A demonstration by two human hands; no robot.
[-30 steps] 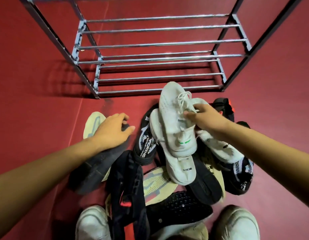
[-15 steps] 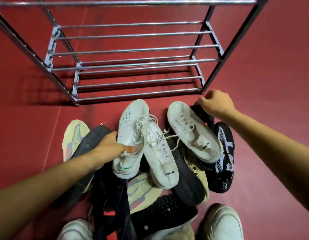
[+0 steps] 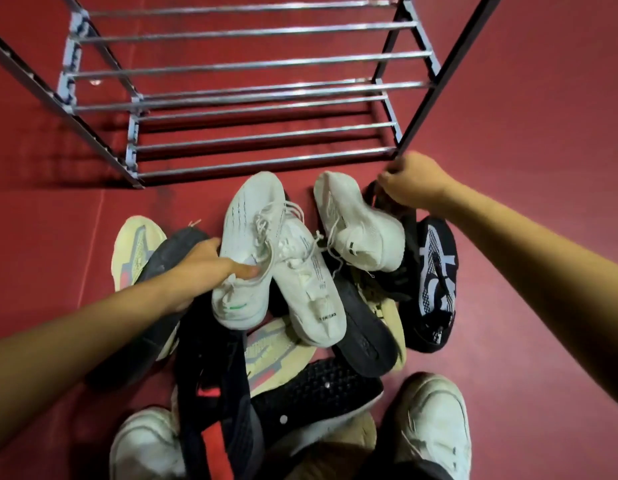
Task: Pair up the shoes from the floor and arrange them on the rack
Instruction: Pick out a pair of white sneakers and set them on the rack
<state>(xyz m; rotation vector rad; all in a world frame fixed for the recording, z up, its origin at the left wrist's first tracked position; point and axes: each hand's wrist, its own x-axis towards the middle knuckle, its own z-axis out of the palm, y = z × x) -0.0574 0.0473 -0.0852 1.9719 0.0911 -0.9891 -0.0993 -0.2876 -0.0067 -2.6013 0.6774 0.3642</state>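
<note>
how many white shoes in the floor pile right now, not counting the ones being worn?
3. One white shoe with a green mark, in the left hand's grip; a second leaning against it; a third nearer the right hand. More may be buried under the dark shoes.

Horizontal chrome bars of the dark-framed metal shoe rack (image 3: 252, 95) are spanning bare shelves, leaving open gaps between tiers. A heap of white, black and cream sneakers (image 3: 300, 296) is crowding the red floor (image 3: 543, 133) just before the rack; both flanks are lying open.
</note>
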